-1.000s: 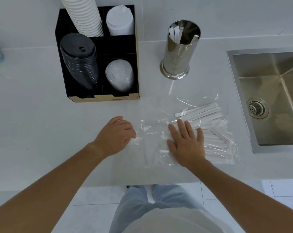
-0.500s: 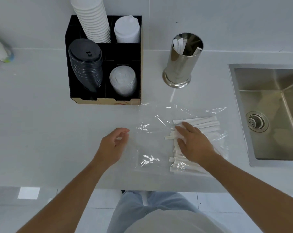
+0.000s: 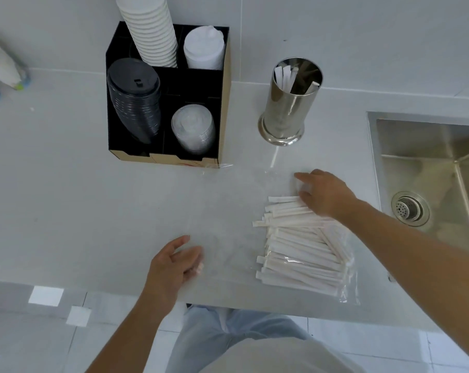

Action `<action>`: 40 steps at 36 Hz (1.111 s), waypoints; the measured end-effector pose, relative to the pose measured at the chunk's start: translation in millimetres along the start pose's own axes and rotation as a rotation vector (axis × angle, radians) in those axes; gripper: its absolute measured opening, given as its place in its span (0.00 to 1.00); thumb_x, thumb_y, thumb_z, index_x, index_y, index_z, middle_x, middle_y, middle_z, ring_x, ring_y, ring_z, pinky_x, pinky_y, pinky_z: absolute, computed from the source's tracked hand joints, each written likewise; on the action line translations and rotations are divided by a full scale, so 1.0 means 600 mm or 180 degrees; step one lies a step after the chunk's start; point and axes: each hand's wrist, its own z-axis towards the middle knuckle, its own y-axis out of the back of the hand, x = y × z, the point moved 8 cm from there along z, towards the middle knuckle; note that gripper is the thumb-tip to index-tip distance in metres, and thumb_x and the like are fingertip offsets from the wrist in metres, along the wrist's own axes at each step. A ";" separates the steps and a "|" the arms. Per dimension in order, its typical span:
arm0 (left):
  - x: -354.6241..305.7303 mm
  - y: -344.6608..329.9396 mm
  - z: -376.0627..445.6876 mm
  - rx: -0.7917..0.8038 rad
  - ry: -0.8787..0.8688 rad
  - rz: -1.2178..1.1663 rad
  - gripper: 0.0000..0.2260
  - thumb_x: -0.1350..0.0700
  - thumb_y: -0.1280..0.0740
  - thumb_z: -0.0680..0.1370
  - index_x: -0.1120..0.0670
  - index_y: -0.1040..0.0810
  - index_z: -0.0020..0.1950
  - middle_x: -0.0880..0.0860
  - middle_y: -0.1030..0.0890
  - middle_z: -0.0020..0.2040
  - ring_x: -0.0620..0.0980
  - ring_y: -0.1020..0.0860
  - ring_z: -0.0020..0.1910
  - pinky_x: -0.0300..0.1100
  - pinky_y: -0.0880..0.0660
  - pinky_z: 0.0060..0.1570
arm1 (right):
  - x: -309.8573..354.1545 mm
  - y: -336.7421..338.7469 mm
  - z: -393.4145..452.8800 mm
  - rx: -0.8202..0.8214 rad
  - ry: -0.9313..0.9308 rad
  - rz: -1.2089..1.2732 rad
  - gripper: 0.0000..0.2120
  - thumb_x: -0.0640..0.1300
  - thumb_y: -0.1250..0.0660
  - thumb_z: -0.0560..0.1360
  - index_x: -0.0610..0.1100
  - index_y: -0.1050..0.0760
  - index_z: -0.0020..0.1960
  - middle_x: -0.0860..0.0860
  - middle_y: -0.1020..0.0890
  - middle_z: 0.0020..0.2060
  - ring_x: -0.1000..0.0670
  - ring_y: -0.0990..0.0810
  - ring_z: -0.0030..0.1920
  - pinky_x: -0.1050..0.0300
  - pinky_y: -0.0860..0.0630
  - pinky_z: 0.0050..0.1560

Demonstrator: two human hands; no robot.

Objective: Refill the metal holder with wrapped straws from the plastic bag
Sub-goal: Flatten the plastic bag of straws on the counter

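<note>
The wrapped straws (image 3: 303, 251) lie in a loose pile inside the clear plastic bag (image 3: 346, 289), near the front edge of the pale surface (image 3: 66, 197) and toward its right side. The right hand (image 3: 326, 196) rests on the far end of the pile with fingers spread and curled lightly, gripping nothing clearly. The left hand (image 3: 174, 262) hovers open by the front edge, left of the bag, holding nothing. The metal holder (image 3: 289, 103) stands upright toward the back edge beyond the bag, with a few straws inside. Left of it sits a black organizer (image 3: 168, 98) with cups and lids. A steel sink (image 3: 429, 170) is set into the right end. Pale floor tiles (image 3: 39, 345) show below the front edge.
</note>
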 end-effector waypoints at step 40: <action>0.081 -0.188 -0.063 0.0595 0.0705 -0.0403 0.00 0.64 0.35 0.79 0.60 0.26 0.49 0.61 0.21 0.43 0.55 0.20 0.46 0.47 0.20 0.52 | 0.024 0.097 -0.032 -0.0310 0.0869 0.0582 0.12 0.49 0.38 0.80 0.50 0.29 0.37 0.52 0.27 0.26 0.52 0.30 0.28 0.59 0.33 0.32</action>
